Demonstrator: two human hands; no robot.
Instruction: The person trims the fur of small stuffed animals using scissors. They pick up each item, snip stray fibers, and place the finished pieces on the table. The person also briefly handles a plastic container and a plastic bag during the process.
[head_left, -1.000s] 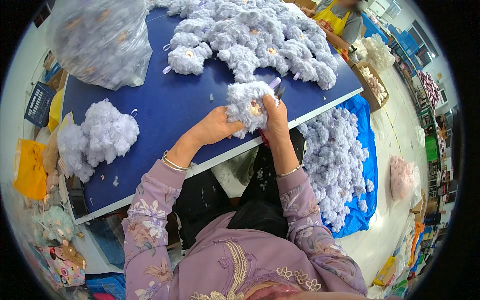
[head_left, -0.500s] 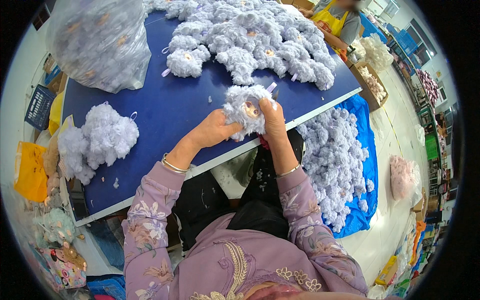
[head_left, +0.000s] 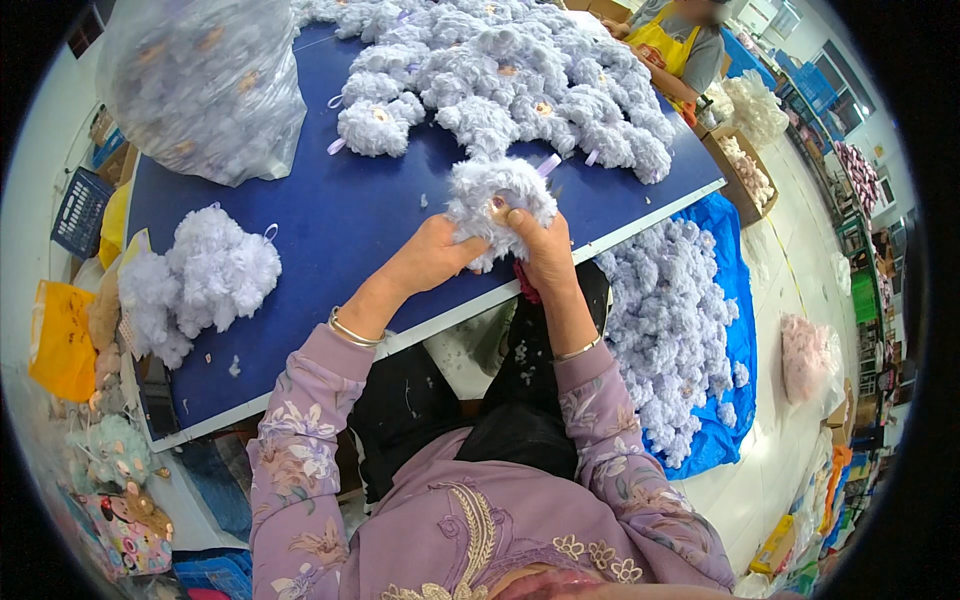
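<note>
Both hands grip a fluffy pale-lavender plush toy (head_left: 497,181) over the near edge of the blue table (head_left: 330,215). My left hand (head_left: 436,257) is closed on its left side, thumb pressed into the fur. On the right side, my right hand (head_left: 543,250) holds it with the thumb lying across the toy's small face, which is partly covered. A lilac ribbon loop sticks out at the toy's upper right. Something dark red shows below my right hand; I cannot make out what it is.
A heap of similar plush toys (head_left: 500,75) covers the table's far side. Several more lie at the left (head_left: 220,265), below a filled clear plastic bag (head_left: 200,100). Right of the table, lavender plush pieces (head_left: 670,330) fill a blue sheet (head_left: 738,300). A person in a yellow apron (head_left: 665,45) is at the far right.
My right thumb has moved from the upper edge of the toy's face down across it. More fur now covers the face. Both hands keep their hold.
</note>
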